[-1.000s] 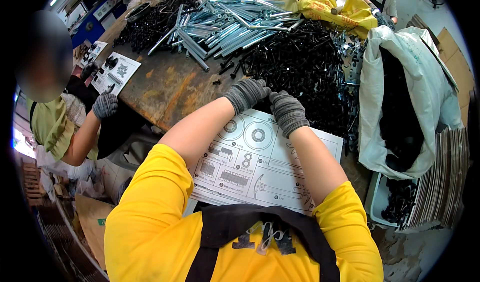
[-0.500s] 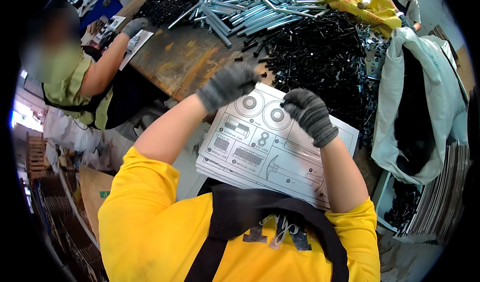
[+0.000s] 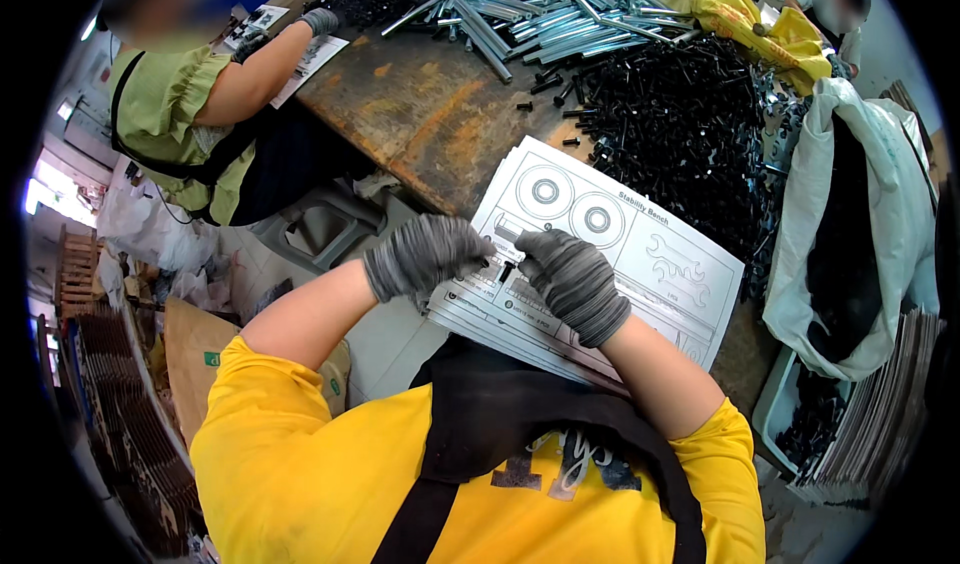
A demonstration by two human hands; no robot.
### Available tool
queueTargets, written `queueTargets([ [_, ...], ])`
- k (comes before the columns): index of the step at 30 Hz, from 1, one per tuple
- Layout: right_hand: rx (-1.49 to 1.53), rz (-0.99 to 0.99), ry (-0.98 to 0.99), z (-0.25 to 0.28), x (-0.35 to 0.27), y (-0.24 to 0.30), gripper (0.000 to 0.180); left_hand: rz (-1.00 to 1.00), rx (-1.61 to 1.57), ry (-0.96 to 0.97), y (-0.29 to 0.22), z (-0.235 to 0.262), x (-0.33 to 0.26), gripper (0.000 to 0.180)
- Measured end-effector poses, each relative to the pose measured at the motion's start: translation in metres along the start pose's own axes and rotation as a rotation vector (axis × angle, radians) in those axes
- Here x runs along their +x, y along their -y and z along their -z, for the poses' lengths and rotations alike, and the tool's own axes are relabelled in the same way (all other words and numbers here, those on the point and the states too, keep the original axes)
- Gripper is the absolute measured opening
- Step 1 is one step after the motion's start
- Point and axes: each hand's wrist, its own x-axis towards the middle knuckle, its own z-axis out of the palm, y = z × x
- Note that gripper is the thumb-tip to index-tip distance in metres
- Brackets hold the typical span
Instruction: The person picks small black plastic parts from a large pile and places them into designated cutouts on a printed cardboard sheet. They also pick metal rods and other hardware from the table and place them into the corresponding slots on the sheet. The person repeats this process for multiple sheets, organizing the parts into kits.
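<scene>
A stack of white printed sheets (image 3: 690, 324) with line drawings of hardware lies in front of me, tilted, at the table's near edge. My left hand (image 3: 428, 256), in a grey knit glove, is closed in a pinch over the stack's left part. Facing it, my right hand (image 3: 578, 282), gloved alike, has its fingertips pinched together above the sheets. Between the two sets of fingertips shows a small black bolt (image 3: 507, 271); I cannot tell whether it lies on the paper or hangs there. What the fingers hold is hidden.
Beyond the sheets spreads a heap of black bolts (image 3: 670, 114), with silver metal tubes (image 3: 560, 9) behind it. A white sack (image 3: 895, 194) stands at right, above a bin (image 3: 780, 394) of black parts. Another person (image 3: 190, 104) works at the table's left; a grey stool (image 3: 325, 229) is nearby.
Both hands have come down from the sheets' far edge by the bolt heap to over their left part, closer together. A black bolt now shows between them. The view has shifted somewhat.
</scene>
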Motion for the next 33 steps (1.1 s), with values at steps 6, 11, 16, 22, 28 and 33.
queueTargets([
  [6,0.025,-0.223,0.263,-0.006,-0.003,0.008,0.027,0.218,-0.045,0.260,0.023,0.009,0.010,0.027],
  [11,-0.286,-0.184,0.394,0.001,-0.005,0.022,0.036,0.264,-0.156,0.229,0.011,0.008,0.007,0.041],
  [16,-0.291,-0.092,0.320,-0.013,-0.005,0.022,0.031,0.226,-0.276,0.302,-0.008,-0.003,0.017,0.046],
  [22,-0.200,-0.071,0.278,-0.014,-0.014,0.017,0.029,0.111,-0.117,0.169,-0.007,-0.010,0.006,0.043],
  [28,-0.194,-0.118,0.362,-0.014,-0.014,0.016,0.030,0.060,-0.136,0.074,-0.005,-0.015,0.005,0.043],
  [33,-0.192,-0.079,0.315,-0.016,-0.017,0.010,0.031,0.022,-0.111,0.044,-0.001,-0.017,0.008,0.042],
])
